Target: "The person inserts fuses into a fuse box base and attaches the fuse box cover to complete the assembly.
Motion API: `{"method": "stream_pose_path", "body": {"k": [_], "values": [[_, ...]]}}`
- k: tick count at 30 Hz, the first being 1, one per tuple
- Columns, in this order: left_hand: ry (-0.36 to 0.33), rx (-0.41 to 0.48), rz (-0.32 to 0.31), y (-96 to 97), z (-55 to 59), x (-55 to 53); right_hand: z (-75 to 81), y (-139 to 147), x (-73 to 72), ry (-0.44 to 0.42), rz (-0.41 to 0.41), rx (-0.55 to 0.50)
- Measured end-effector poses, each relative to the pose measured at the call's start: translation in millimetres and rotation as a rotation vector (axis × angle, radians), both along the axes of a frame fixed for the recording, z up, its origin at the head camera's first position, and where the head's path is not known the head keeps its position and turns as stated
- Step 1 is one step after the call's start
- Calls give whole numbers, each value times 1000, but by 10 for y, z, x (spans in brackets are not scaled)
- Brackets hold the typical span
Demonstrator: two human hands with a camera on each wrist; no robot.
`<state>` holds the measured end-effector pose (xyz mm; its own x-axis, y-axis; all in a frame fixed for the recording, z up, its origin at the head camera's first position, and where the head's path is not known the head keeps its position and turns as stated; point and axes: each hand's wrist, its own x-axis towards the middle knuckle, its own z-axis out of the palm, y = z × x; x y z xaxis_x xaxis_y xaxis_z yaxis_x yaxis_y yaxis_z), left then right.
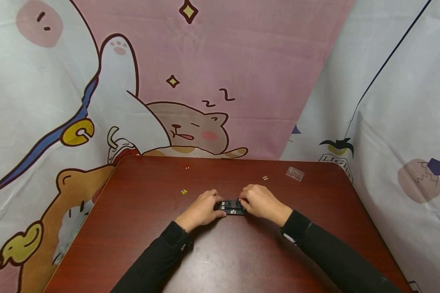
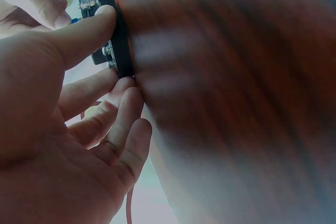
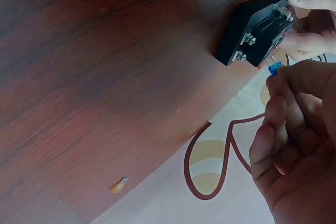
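Note:
A black block with metal screws (image 1: 233,207) stands on the table, between the two hands. My left hand (image 1: 203,208) grips its left end, with the thumb on the near side and the fingers round the far side. At the other end, my right hand (image 1: 262,203) pinches a small blue piece with two thin metal legs (image 3: 274,68) between thumb and forefinger. In the right wrist view those legs point at the block's side; whether they touch it I cannot tell. The right hand's other fingers are curled loosely.
On the brown table (image 1: 150,244) lie small yellow pieces (image 1: 184,191), small red pieces (image 1: 187,167) and small orange-tan pieces (image 1: 265,178), all beyond the hands. A clear plastic box (image 1: 295,173) is at the back right. A printed cloth (image 1: 260,61) hangs behind the far edge.

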<state>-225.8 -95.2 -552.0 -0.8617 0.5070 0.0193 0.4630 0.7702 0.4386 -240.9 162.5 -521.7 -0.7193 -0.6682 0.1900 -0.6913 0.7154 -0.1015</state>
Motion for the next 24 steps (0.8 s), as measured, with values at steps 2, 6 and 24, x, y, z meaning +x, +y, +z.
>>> {"method": "stream_pose_path", "body": {"k": [2, 6, 24], "values": [[-3, -4, 1, 3, -5, -1, -13, -4, -2, 20, 8, 3], [-6, 1, -1, 2, -5, -1, -31, -17, -3, 37, 12, 15], [-10, 23, 0, 3, 20, 0, -9, -74, -3, 86, 35, 49]]}}
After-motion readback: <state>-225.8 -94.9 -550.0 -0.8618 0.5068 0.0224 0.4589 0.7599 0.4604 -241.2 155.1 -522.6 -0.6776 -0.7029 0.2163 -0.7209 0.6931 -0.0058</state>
